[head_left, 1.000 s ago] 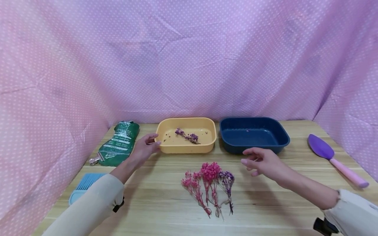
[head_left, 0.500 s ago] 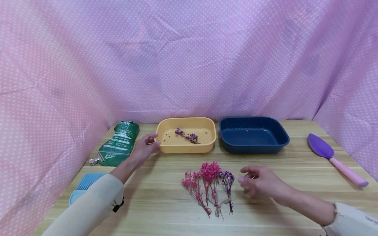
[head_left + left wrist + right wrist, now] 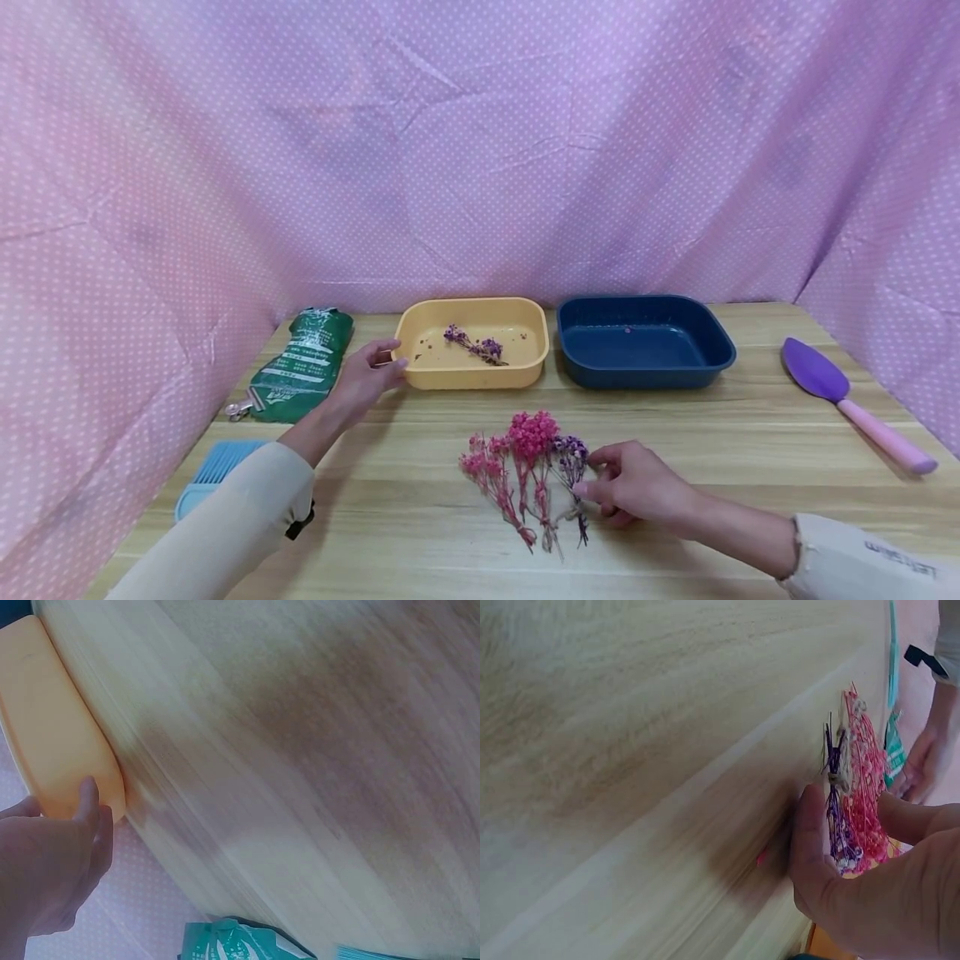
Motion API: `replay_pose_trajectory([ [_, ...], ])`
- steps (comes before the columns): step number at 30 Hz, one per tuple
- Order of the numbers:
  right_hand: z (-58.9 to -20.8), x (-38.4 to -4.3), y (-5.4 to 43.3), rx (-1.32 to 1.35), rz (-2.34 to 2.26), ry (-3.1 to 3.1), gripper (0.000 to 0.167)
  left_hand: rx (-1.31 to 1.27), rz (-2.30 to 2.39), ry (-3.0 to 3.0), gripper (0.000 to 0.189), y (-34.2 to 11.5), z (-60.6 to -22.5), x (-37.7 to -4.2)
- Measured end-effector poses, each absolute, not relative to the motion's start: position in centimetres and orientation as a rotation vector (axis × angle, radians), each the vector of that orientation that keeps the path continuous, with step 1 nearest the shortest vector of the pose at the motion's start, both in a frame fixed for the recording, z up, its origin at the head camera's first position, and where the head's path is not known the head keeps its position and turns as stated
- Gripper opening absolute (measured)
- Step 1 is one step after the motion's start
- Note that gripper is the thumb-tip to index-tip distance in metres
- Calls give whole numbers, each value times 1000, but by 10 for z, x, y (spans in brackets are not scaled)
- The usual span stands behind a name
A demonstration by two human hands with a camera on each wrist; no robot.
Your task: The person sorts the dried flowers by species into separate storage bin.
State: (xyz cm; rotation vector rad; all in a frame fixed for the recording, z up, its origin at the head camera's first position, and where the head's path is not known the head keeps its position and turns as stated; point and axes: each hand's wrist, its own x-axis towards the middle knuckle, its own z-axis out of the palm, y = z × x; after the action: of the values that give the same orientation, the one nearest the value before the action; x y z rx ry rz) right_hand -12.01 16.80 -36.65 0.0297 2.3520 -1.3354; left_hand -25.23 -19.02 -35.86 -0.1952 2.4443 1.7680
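In the head view, my left hand point(image 3: 366, 385) touches the left end of a yellow tray point(image 3: 468, 380) with its fingertips; the left wrist view shows the fingers against the tray's outer wall. Inside the tray lies a sprig of dried purple flowers point(image 3: 476, 345) with loose bits. My right hand point(image 3: 637, 487) is low over the table at a tied bunch of dried purple flowers point(image 3: 572, 458). Its thumb and fingers stand apart on either side of the bunch in the right wrist view. Left of it lie bunches of dried pink flowers point(image 3: 533, 435), stems towards me.
A dark blue tray point(image 3: 645, 380) stands right of the yellow one. A green bag point(image 3: 303, 367) with a metal clip and a light blue brush point(image 3: 221, 467) lie at left. A purple spatula point(image 3: 817, 375) with a pink handle lies at right. Dotted pink cloth hangs behind.
My right hand has come down from in front of the blue tray, towards me and leftward, to the purple bunch. The left hand has stayed at the yellow tray.
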Motion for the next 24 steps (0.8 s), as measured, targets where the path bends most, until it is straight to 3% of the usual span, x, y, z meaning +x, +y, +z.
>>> replay_pose_trajectory([
  [9, -373, -120, 163, -240, -1146, 2524, 55, -200, 1757, 2450, 51, -190, -359, -252],
  [15, -377, -118, 164, -358, -1067, 2609, 58, -179, 1766, 2447, 51, -190, -359, -253],
  [24, -376, -118, 164, -424, -993, 2648, 40, -154, 1776, 2443, 51, -190, -359, -251],
])
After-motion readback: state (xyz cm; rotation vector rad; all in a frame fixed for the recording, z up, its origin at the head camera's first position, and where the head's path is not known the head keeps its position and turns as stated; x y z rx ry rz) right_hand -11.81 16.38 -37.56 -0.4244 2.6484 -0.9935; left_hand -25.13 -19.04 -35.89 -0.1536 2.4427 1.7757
